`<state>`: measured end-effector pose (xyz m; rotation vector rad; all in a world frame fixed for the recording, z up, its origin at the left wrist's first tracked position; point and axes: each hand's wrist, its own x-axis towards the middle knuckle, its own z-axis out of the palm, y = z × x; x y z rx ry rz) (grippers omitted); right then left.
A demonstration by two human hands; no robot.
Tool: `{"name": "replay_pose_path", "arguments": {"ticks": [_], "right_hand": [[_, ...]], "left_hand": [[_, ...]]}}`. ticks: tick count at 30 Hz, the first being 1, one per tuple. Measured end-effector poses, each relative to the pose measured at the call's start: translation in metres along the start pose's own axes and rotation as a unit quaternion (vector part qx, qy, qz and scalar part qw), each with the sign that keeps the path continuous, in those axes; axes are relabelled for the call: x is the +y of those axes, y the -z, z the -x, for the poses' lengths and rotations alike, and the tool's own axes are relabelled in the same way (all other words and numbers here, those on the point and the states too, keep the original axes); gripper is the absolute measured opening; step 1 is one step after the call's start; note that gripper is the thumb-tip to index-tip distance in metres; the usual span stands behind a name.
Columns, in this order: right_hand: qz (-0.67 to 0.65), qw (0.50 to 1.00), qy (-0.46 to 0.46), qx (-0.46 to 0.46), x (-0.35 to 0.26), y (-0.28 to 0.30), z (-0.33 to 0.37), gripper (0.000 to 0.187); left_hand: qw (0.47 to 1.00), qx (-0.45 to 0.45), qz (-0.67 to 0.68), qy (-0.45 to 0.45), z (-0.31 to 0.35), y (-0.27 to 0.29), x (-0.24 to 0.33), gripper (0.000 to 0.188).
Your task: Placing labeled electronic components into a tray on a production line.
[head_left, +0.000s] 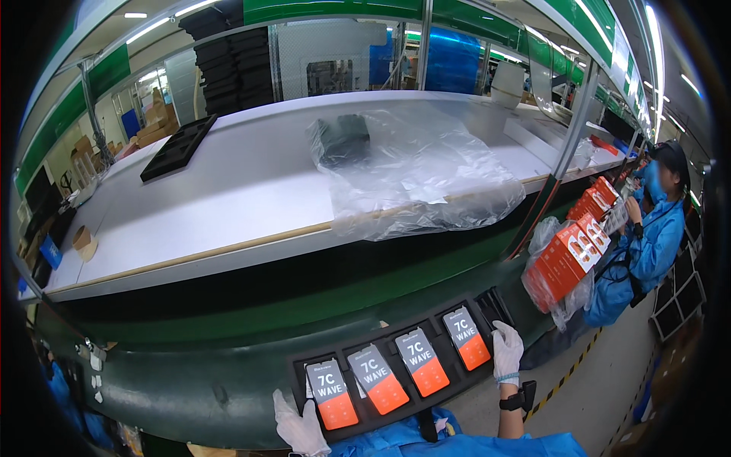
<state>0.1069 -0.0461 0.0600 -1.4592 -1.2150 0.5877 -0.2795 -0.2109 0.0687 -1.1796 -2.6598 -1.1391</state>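
Note:
A long black tray [449,395] lies crosswise in front of me, over the edge of the dark green conveyor belt. Several flat smartphones with grey-and-orange printed faces sit in its slots, from the leftmost phone [332,394] to the rightmost phone [467,338]. At the tray's right end is a dark slot [495,306] whose contents I cannot make out. My left hand [300,425], in a white glove, holds the tray's left end, with the thumb beside the leftmost phone. Also white-gloved, my right hand [508,352] grips the right end, fingers curled at its edge.
The green belt [190,396] runs below a white shelf [251,190]. A clear plastic bag [426,167] with something dark inside hangs over the shelf edge, near another black tray [179,148]. Orange boxes [563,263] and a co-worker in blue [659,236] are at right.

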Motion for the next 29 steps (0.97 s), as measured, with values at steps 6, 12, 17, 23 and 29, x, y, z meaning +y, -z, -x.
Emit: {"name": "replay_pose_path", "arguments": {"ticks": [6,12,17,23,29], "right_hand": [[0.329,0.911,0.142,-0.202,0.072,0.035,-0.013,0.024],[0.171,0.956,-0.082,-0.225,0.071,0.041,-0.016,0.043],[0.387,0.827,0.051,-0.405,0.158,0.059,-0.038,0.096],[0.43,0.754,0.127,-0.48,0.169,0.047,-0.054,0.072],[0.206,0.836,-0.197,-0.469,0.083,0.038,-0.064,0.045]], "left_hand": [[0.864,-0.314,0.315,0.239,-0.002,-0.004,-0.035,0.053],[0.833,-0.317,0.369,0.263,-0.003,-0.01,-0.03,0.05],[0.836,-0.277,0.381,0.281,-0.009,-0.023,-0.017,0.047],[0.824,-0.219,0.4,0.335,-0.012,-0.03,-0.024,0.044],[0.793,-0.124,0.445,0.398,0.005,-0.041,-0.056,0.041]]}}
